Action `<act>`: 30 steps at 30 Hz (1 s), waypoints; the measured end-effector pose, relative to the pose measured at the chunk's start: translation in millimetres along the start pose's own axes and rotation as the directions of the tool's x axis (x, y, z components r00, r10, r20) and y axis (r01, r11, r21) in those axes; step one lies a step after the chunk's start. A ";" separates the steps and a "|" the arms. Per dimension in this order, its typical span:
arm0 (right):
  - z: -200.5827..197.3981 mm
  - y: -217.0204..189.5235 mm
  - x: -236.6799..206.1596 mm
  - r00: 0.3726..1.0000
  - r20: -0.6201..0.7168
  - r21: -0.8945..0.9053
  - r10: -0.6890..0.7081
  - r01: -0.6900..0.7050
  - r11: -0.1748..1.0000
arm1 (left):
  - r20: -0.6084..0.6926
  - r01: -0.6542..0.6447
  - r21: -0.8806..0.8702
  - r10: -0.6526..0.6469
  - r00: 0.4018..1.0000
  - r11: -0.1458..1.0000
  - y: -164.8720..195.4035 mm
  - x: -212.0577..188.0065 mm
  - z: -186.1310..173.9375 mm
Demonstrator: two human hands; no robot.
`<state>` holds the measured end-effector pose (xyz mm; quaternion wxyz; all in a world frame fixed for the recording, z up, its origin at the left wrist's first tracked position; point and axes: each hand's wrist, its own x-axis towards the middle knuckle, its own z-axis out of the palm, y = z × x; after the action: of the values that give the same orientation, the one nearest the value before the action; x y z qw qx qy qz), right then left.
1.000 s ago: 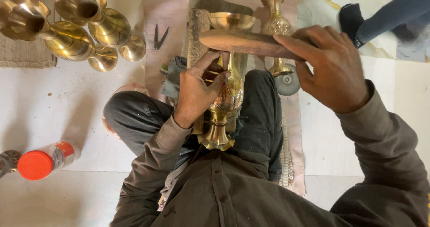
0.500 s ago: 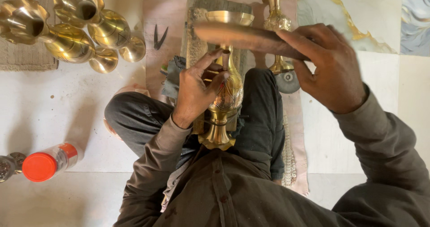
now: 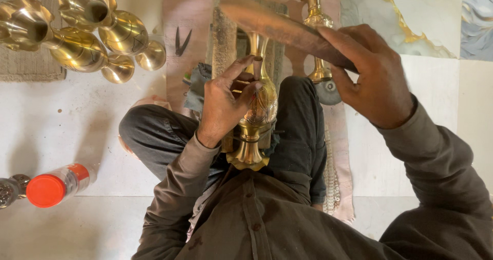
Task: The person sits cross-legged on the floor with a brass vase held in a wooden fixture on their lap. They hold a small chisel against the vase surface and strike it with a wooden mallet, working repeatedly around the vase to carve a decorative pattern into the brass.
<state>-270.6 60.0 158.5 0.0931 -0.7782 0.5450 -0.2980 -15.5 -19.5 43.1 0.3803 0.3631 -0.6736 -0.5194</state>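
We see even, soft daylight, bright on pale floor (image 3: pixel 77 137). Shadows faint, diffuse. We note glare spots on brass vases (image 3: pixel 87 29) at upper left and on vase (image 3: pixel 259 106) in lap. Wooden mallet (image 3: pixel 277 26) motion-blurred. Right hand (image 3: pixel 372 78) slightly soft. Dark shirt underexposed, detail lost. We see mild wide-angle stretch at edges.

brass vase (image 3: pixel 261 106): glossy metal | mallet (image 3: pixel 287 31): worn matt wood | floor (image 3: pixel 67 126): smooth stone

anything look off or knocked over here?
Two brass vases lie on their sides at top left, stacked against each other rather than standing. A red-capped bottle also lies flat at lower left. No spill or damage visible. The vase under the left hand looks intact.
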 end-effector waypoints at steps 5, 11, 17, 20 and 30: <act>-0.3 -7.7 4.0 0.998 0.037 -0.148 0.057 -0.051 0.988 | -0.016 -0.043 -0.021 0.042 0.999 0.999 0.9 0.4 0.8; -0.1 -9.9 5.3 0.999 0.037 -0.165 0.015 -0.009 0.986 | 0.009 0.021 -0.003 -0.021 1.000 1.000 6.8 -2.3 -0.1; 7.8 1.5 -3.0 0.998 0.053 -0.201 0.041 -0.029 0.979 | 0.003 -0.062 0.034 0.062 0.998 0.997 4.6 -2.6 1.6; 8.3 6.3 -6.9 0.995 0.100 -0.322 0.029 0.005 0.947 | -0.011 -0.012 0.035 0.013 1.000 0.999 3.1 -4.4 3.5; 9.5 11.9 -16.1 1.000 0.014 -0.211 0.004 -0.001 0.977 | -0.051 -0.039 0.007 0.039 0.998 0.999 1.4 -11.4 5.9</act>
<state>-278.3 68.3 139.4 0.0142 -0.7852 0.5737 -0.2328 -15.7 -6.6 41.9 0.4065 0.3643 -0.6722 -0.5003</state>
